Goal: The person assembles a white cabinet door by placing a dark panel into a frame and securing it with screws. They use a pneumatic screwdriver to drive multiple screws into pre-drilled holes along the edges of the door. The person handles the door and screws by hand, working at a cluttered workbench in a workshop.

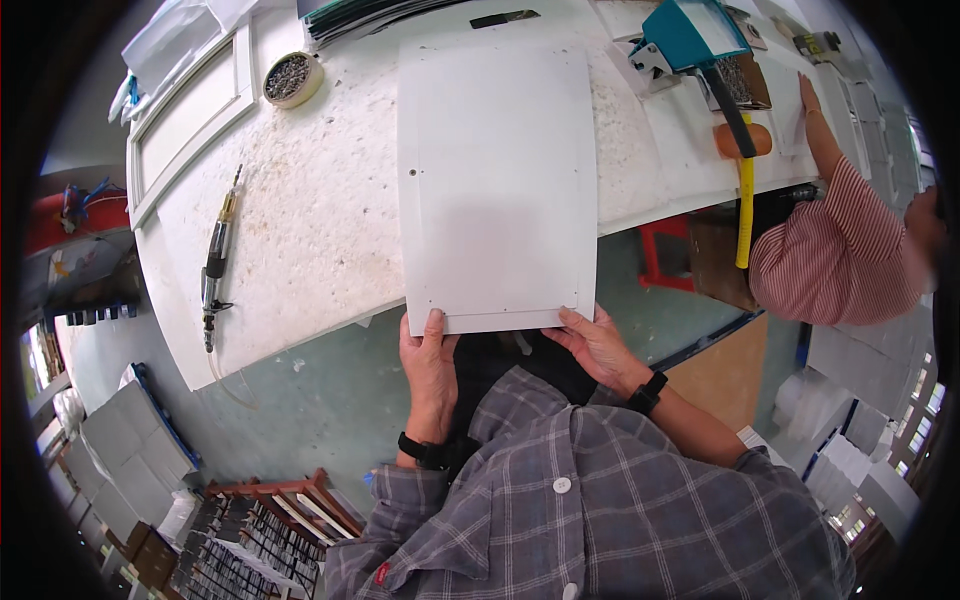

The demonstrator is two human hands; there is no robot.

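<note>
A white rectangular panel (500,130) lies lengthwise across the worktable, its near end jutting past the table's front edge. Small holes run along its sides, and a strip borders the near end. My left hand (428,365) grips the near left corner, thumb on top and fingers underneath. At the near right corner my right hand (598,348) holds it the same way, thumb on the upper face. The fingers below the panel are mostly hidden. To the left of it, a slim power screwdriver (216,260) with a long bit rests on the table.
A round tub of screws (293,80) and a white frame (190,120) are at the far left. At the far right lie a teal dustpan (690,35) and a mallet with a yellow handle (745,210). A co-worker in a striped sleeve (865,210) leans at the right.
</note>
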